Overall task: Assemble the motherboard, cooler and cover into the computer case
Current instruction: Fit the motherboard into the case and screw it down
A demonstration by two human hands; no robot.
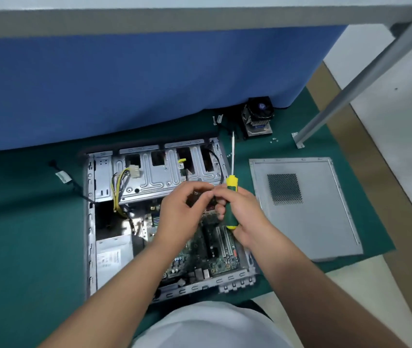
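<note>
Green mat: right hand (243,217) grips screwdriver (231,197), left hand (182,214) pinches something unseen (screw?); may drop onto motherboard (215,252).

Green mat (24,222), blue partition (124,84) (grey-topped).
</note>
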